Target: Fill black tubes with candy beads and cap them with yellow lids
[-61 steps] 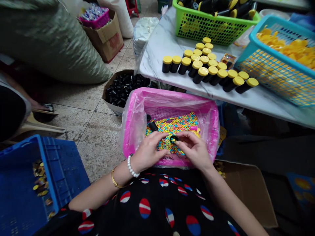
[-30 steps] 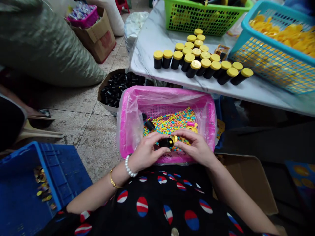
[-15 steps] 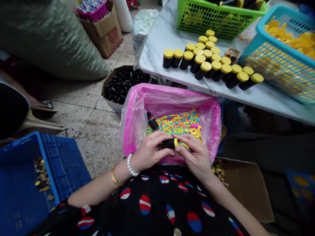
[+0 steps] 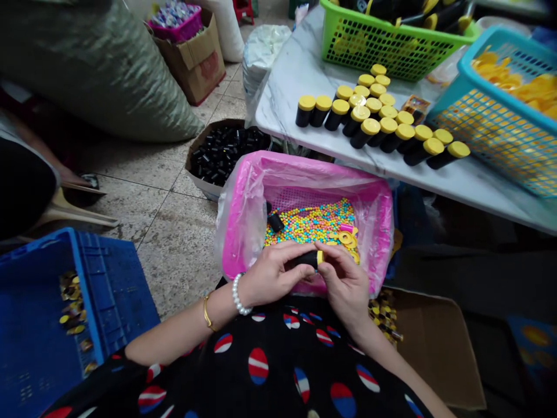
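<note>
My left hand is closed around a small black canister, which lies sideways. Its yellow cap is pinched by the fingers and thumb of my right hand. Both hands are over the near side of a pink basket lined with clear plastic. Inside it lie many small coloured candy balls, a loose black canister, several yellow ring-shaped pieces and a small pink scoop-like piece.
Capped black canisters stand in rows on the marble-patterned table. Behind them are a green basket and a blue basket of yellow parts. A box of black canisters and a blue crate flank my left; a cardboard box sits right.
The view has shifted slightly, so most things appear a little lower and further right. Both hands keep hold of the capped canister, now nearer the basket's front edge.
</note>
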`<action>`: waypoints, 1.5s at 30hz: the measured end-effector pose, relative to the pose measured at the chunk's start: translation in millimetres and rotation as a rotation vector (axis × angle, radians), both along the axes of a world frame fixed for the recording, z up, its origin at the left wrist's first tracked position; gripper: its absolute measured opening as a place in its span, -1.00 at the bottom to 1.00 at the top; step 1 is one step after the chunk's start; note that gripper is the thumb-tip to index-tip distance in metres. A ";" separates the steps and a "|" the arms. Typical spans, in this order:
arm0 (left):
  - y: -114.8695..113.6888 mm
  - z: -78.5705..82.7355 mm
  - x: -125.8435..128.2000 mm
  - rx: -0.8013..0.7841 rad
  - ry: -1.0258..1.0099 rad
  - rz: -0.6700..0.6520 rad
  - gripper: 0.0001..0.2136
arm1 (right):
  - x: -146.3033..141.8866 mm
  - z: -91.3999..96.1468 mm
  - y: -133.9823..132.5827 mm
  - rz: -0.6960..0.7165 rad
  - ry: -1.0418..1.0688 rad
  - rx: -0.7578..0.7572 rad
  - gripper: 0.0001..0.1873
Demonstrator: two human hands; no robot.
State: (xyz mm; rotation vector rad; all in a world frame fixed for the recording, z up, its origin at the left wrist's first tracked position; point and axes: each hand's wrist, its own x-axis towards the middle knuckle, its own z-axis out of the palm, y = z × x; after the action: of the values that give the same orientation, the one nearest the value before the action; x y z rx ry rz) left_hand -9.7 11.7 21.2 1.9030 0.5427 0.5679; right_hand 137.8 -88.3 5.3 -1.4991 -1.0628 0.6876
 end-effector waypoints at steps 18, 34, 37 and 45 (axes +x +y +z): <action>-1.7 -0.5 -1.4 0.148 -0.195 -0.054 -0.64 | -11.3 22.4 7.4 0.170 1.163 -0.314 -0.28; -1.2 2.0 4.6 0.264 -0.281 -0.169 -0.55 | -15.3 10.9 3.4 0.287 1.095 -0.263 -0.56; -2.4 0.2 6.5 0.239 -0.240 -0.191 -0.65 | -14.8 8.5 2.0 0.242 1.111 -0.302 -0.71; -6.3 4.3 10.5 0.175 -0.161 -0.217 -0.70 | -21.2 8.7 3.2 0.134 1.026 -0.296 -0.73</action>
State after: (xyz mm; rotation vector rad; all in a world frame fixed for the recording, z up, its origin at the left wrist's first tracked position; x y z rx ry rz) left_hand 0.8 5.4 25.5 2.0271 0.1840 0.6359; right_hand 116.6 -85.2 14.1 -1.0535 -0.2662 1.5347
